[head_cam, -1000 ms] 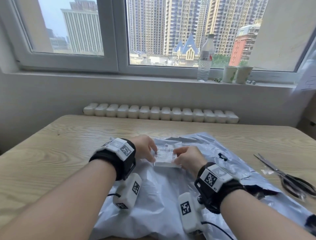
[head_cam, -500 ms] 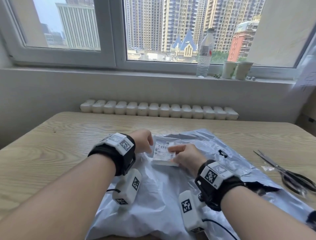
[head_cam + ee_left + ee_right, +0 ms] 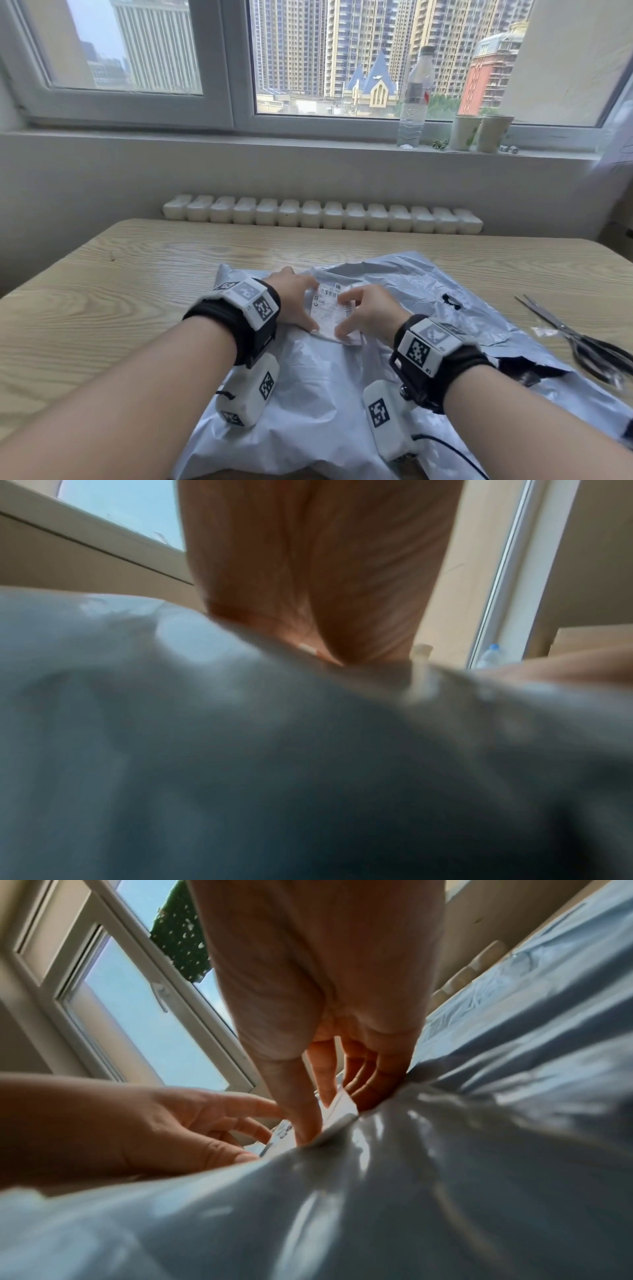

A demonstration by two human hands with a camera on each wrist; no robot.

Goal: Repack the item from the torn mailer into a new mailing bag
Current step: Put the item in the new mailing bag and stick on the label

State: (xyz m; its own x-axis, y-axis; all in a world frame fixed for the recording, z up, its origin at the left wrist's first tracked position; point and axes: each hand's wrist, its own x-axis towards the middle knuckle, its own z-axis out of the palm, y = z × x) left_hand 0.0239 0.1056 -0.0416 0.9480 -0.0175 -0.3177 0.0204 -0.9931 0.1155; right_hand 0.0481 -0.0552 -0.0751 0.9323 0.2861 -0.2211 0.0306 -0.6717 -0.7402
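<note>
A bulging grey mailing bag (image 3: 315, 394) lies on the wooden table (image 3: 102, 308) in front of me. A white shipping label (image 3: 327, 306) with barcodes sits on its top. My left hand (image 3: 306, 305) touches the label's left edge with relaxed fingers and thumb. My right hand (image 3: 352, 313) holds the label's right side, thumb at the near edge and fingers on top. In the right wrist view the label (image 3: 342, 1110) rises slightly between the thumb and fingers of the right hand (image 3: 318, 1110). A flat torn grey mailer (image 3: 428, 284) with black tears lies behind and right.
Scissors (image 3: 582, 339) lie on the table at the right, next to the torn mailer. On the windowsill stand a water bottle (image 3: 414, 99) and two paper cups (image 3: 479, 132). A white radiator (image 3: 322, 217) runs behind the table's far edge.
Both hands stay at the label on the bag. My right thumb has slid to the label's near edge, and my left thumb now reaches its near left corner.
</note>
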